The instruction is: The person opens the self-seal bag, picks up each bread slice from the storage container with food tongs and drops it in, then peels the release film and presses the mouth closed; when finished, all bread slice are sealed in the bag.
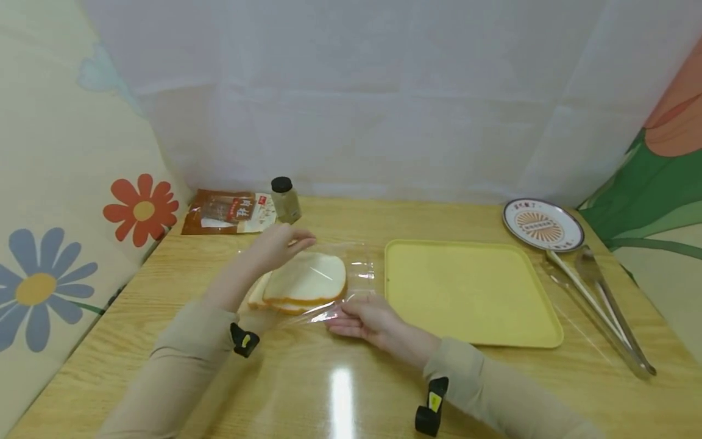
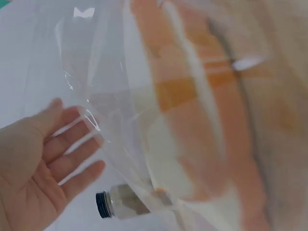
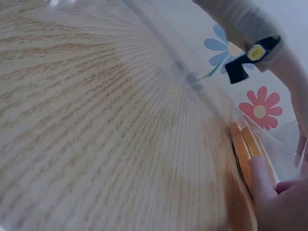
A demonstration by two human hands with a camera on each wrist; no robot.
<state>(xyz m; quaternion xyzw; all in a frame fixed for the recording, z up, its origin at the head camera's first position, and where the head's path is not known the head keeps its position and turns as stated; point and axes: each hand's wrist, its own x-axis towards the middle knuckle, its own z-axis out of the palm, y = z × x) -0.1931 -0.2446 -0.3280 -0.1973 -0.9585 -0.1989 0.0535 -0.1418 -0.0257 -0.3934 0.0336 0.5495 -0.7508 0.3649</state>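
Slices of white bread point(image 1: 309, 277) with brown crusts lie stacked inside a clear plastic bag point(image 1: 362, 268) on the wooden table. My right hand point(image 1: 373, 320) grips the bag at its near right corner. In the right wrist view a digit of that hand presses by the crust point(image 3: 248, 154). Over the far left part of the bag hovers my left hand point(image 1: 282, 244). The left wrist view shows its fingers point(image 2: 70, 149) extended, with the tips right at the edge of the clear film. Between thumb and fingers nothing is pinched there.
A brown snack packet point(image 1: 227, 212) and a black-capped jar point(image 1: 286, 200) stand at the back left. Right of the bag lies a yellow tray point(image 1: 466, 292). Beyond it are a patterned plate point(image 1: 543, 225) and metal tongs point(image 1: 609, 305). A white curtain point(image 1: 356, 103) hangs behind the table.
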